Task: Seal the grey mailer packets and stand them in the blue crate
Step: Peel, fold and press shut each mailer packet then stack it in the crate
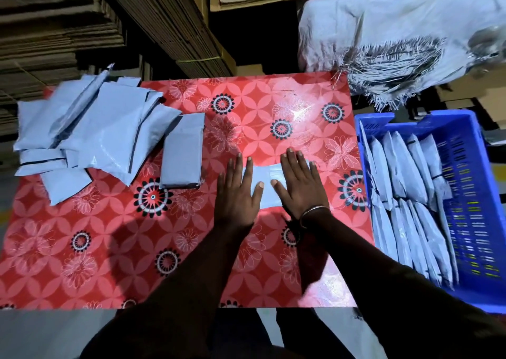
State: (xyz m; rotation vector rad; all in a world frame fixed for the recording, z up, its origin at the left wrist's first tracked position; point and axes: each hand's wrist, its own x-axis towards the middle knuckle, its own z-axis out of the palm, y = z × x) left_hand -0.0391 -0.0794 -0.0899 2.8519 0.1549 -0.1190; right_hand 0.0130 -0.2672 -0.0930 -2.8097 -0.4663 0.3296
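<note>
Table (109,249): glossy red oilcloth w/ floral medallions. Corrugated cardboard stacks (54,24) at 11–12 o'clock; frayed woven sack (397,43) at 1 o'clock.
Grey mailer packet (267,179): centre, flat, smooth poly film. Left hand (238,194) and right hand (301,186) lie flat on it, fingers straight and spread, pressing, gripping nothing.
Loose packets (90,136): pile at 9–10 o'clock, soft, puffy.
Blue crate (471,194): 3 o'clock, slotted plastic; packets stand on edge inside.

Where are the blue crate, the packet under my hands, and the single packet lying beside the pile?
blue crate (465,183): head view, slotted right wall.
packet under the hands (267,176): head view, strip between them.
single packet (182,150): head view, its middle.
</note>
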